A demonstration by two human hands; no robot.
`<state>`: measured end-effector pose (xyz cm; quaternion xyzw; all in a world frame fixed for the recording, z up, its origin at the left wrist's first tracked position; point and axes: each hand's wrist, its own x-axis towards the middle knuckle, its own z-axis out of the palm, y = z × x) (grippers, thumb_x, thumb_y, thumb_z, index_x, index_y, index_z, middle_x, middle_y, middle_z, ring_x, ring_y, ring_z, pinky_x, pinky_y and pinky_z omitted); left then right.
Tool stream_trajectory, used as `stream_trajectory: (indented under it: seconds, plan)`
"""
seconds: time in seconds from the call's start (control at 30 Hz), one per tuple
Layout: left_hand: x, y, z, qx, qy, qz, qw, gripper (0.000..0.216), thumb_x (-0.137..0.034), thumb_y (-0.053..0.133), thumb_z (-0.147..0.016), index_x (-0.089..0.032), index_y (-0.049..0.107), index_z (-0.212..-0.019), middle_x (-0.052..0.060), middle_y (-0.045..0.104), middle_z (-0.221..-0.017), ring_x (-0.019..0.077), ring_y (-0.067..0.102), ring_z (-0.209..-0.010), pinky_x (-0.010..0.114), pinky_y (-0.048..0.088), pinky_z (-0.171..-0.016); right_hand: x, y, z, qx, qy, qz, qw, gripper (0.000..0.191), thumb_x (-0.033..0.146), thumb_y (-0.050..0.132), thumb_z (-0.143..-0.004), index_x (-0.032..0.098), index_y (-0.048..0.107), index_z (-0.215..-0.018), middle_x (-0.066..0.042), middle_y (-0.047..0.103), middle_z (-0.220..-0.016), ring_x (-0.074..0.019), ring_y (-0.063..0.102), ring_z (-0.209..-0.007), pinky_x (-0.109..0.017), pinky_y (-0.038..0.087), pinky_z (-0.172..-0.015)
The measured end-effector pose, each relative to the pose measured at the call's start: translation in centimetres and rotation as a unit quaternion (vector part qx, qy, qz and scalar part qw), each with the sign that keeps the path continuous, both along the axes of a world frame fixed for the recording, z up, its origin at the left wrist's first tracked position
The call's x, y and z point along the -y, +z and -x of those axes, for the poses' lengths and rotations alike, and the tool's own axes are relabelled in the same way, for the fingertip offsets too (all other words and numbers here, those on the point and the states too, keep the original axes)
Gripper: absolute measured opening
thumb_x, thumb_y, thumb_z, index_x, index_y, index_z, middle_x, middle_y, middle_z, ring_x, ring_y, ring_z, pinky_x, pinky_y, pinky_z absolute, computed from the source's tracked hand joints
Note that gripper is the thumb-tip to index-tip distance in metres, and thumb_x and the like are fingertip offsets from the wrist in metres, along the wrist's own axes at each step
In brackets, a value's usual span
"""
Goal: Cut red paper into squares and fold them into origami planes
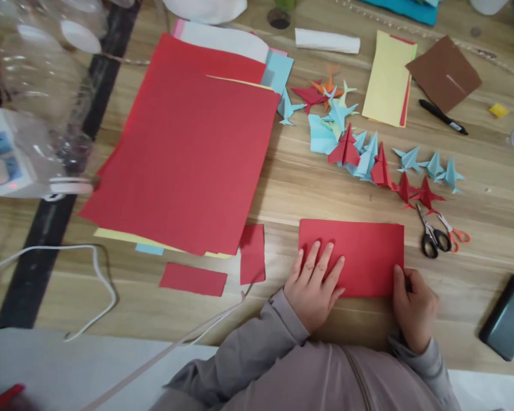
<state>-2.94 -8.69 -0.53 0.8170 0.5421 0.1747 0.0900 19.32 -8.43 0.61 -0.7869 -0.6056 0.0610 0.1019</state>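
A red sheet of paper (pixel 368 251), rectangular and apparently folded, lies flat on the wooden table in front of me. My left hand (pixel 314 285) rests on its left part with the fingers spread. At the sheet's lower right corner, my right hand (pixel 413 305) is closed, thumb on top and the other fingers curled at the edge, pinching the paper. Two small red paper strips, one upright (pixel 252 254) and one lying crosswise (pixel 193 279), are to the left of my left hand.
A large stack of red sheets (pixel 188 160) covers the left side. Folded paper planes (pixel 346 147) in several colours lie beyond the sheet. Black-handled scissors (pixel 430 237), orange-handled scissors (pixel 454 233), a black pen (pixel 443 117) and a dark phone-like block (pixel 508 319) are at right.
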Motion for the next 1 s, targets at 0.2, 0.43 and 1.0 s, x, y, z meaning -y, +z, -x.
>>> stream_trajectory:
  seconds: [0.2, 0.43, 1.0]
  plan:
    - [0.24, -0.58, -0.04, 0.012, 0.0, 0.012, 1.0, 0.072, -0.066, 0.047, -0.082, -0.022, 0.05, -0.138, 0.017, 0.045, -0.146, 0.0388, 0.034, -0.139, 0.056, 0.019, -0.114, -0.01, 0.05, 0.1, -0.005, -0.012, 0.002, 1.0, 0.051, 0.058, 0.042, -0.091, 0.016, 0.065, -0.072, -0.006, 0.063, -0.056, -0.0167, 0.055, -0.05, -0.026, 0.032, -0.051]
    - [0.52, -0.46, -0.16, 0.0, 0.004, 0.014, 1.0, 0.073, -0.069, 0.049, -0.08, -0.023, 0.053, -0.136, 0.017, 0.046, -0.145, 0.0396, 0.036, -0.138, 0.058, 0.019, -0.113, -0.13, -0.04, 0.35, -0.007, -0.036, -0.013, 0.999, 0.05, 0.058, 0.046, -0.089, 0.016, 0.065, -0.069, -0.006, 0.062, -0.054, -0.0165, 0.055, -0.049, -0.026, 0.034, -0.051]
    - [0.35, -0.29, -0.06, 0.0, 0.008, 0.024, 1.0, 0.073, -0.067, 0.054, -0.078, -0.023, 0.053, -0.136, 0.016, 0.046, -0.146, 0.0407, 0.037, -0.136, 0.058, 0.016, -0.114, -0.17, -0.25, 0.51, -0.01, -0.051, -0.019, 0.998, 0.049, 0.058, 0.049, -0.087, 0.016, 0.066, -0.07, -0.005, 0.062, -0.054, -0.0159, 0.055, -0.049, -0.026, 0.035, -0.051]
